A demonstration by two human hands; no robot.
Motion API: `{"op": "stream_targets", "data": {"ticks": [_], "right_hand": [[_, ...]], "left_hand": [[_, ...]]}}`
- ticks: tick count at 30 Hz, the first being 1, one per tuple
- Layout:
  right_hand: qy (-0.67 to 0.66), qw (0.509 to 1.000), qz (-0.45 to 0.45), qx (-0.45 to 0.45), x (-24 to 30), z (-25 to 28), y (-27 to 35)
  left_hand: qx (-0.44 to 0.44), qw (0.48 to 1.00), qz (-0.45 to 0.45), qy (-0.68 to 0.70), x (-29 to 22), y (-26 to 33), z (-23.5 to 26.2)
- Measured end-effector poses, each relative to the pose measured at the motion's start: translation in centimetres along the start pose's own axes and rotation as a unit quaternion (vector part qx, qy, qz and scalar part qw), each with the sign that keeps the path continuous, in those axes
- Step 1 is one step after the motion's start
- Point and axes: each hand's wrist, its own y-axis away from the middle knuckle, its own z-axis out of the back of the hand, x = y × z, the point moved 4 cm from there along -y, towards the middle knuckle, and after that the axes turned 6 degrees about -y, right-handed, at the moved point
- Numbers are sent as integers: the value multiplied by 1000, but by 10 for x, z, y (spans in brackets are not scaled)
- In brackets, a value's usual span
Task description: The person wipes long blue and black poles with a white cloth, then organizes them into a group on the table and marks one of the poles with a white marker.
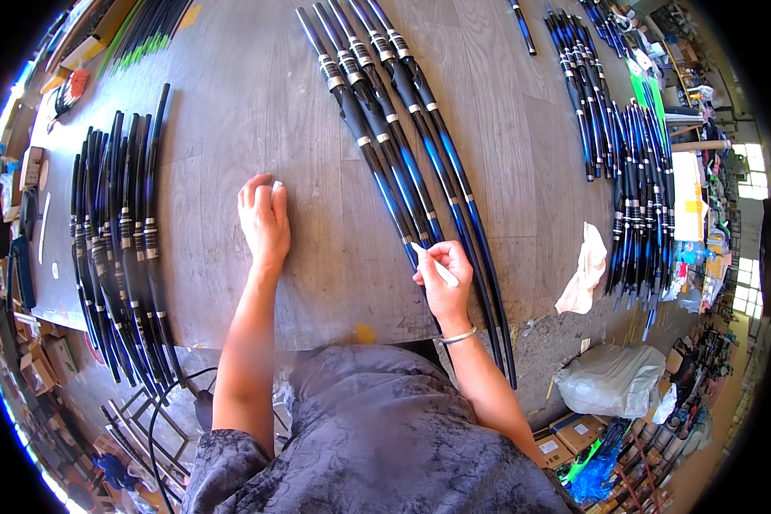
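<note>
At the near edge of the tabletop (257,103), just right of centre: a bundle of blue-and-black fishing rod sections (411,146) laid side by side, long axes running from the far middle down toward the near right, lower ends overhanging the edge. Directly against the bundle's near stretch, the right hand (441,278), closed in a pinch on a thin white strip (434,264) that points up-left across the rods; knuckles touching or just over the innermost section. Well to the left of the bundle, the left hand (263,218), lying palm down with fingers loosely together on bare wood, a small white scrap (276,185) under or at its fingertips; not gripping so far as can be told. Nearer hand to the rods, then: the right. Farther out, a second batch of dark rod sections (120,231) at the left end, more blue ones (634,197) at the right, a crumpled white cloth (584,270) between those and the working bundle.
</note>
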Motion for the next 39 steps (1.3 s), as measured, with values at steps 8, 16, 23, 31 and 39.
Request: {"op": "stream_targets", "data": {"ticks": [8, 16, 23, 31, 39], "right_hand": [[-10, 1000, 3, -18, 6, -1, -1], [-103, 994, -7, -29, 16, 11, 6], [-213, 976, -40, 29, 76, 10, 9], [-204, 978, -1, 39, 98, 11, 19], [-187, 982, -9, 28, 103, 19, 28]], "left_hand": [[3, 1000, 3, 2, -1, -1, 0], [-4, 999, -18, 39, -16, 1, 10], [222, 934, -82, 267, -127, 18, 18], [217, 921, -152, 285, -148, 16, 31], [261, 898, -207, 286, -165, 21, 40]]}}
